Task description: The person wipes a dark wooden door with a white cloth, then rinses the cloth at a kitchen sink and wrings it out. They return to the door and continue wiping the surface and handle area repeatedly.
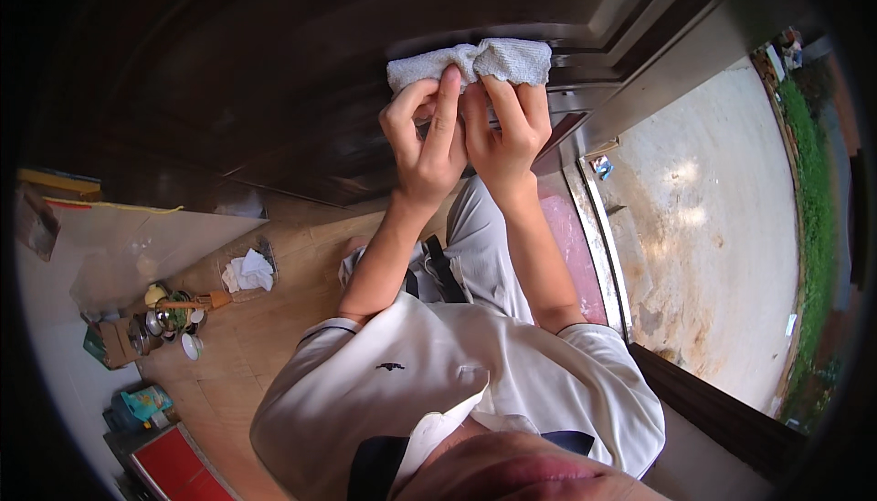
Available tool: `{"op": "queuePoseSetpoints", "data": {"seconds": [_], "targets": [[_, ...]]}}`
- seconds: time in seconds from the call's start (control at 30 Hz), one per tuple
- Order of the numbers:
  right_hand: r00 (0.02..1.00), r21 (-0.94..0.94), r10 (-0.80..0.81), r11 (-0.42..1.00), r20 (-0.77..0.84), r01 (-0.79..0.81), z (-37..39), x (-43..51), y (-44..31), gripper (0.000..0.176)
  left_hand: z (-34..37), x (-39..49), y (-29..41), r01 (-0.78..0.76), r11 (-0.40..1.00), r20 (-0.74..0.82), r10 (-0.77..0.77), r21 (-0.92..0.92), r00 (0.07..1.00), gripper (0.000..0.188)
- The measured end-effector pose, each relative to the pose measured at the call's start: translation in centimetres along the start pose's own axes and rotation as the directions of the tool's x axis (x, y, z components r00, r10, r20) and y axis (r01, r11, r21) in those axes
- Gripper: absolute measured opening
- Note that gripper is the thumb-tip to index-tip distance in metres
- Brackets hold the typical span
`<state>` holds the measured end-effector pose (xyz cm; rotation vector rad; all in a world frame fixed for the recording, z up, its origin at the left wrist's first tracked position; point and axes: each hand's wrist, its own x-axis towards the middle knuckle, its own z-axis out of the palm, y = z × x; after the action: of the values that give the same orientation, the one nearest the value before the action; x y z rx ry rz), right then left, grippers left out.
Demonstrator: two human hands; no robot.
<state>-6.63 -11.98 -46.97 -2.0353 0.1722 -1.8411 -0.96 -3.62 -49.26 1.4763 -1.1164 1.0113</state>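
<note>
A folded light-grey cloth [510, 59] lies against the dark brown panelled door [260, 76]. My left hand [428, 134] grips the cloth's left part, its thumb or a finger pressed on the lower edge. Beside it, my right hand [510, 131] holds the right part, with some fingertips hidden under the cloth. Both wrists are close together, and both forearms reach up from the body. Behind the cloth, the door surface is covered from view. Raised moulding on the door shows just to the right of the cloth.
A metal threshold [596, 227] separates the tiled floor [240, 336] from a concrete yard [699, 241] at right. At left stand pots and bowls [175, 316], crumpled white paper [250, 271] in a container, a blue-green package [147, 402] and a red-fronted cabinet [168, 460].
</note>
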Motion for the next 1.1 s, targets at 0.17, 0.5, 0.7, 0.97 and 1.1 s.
{"op": "queuePoseSetpoints", "data": {"seconds": [0.17,0.5,0.7,0.97,1.1], "targets": [[0.997,0.057,0.023,0.998,0.076,-0.028,2.9,-0.6,-3.4,0.023,-3.9,-0.4,-2.6,-0.022,0.952,-0.029,0.032,0.305,0.999,0.052],[0.981,0.177,-0.069,0.983,0.183,0.036,8.7,-2.3,-9.5,0.024,-10.1,-2.9,-8.0,0.058,0.913,-0.089,-0.024,0.403,0.996,0.043],[0.966,0.302,0.119,0.935,0.229,-0.187,6.2,-3.9,-11.2,0.03,-11.5,-3.0,-9.3,0.042,0.905,-0.023,-0.035,0.423,0.999,0.043],[0.923,0.058,-0.157,0.988,0.351,0.146,8.9,-6.2,-10.8,0.039,-12.3,-3.0,-9.8,0.017,0.903,-0.004,-0.017,0.429,1.0,0.04],[0.92,-0.028,-0.168,0.981,0.353,0.19,10.2,-5.6,-11.3,0.039,-12.7,-1.6,-10.2,0.034,0.915,-0.03,-0.025,0.401,0.999,0.039]]}}
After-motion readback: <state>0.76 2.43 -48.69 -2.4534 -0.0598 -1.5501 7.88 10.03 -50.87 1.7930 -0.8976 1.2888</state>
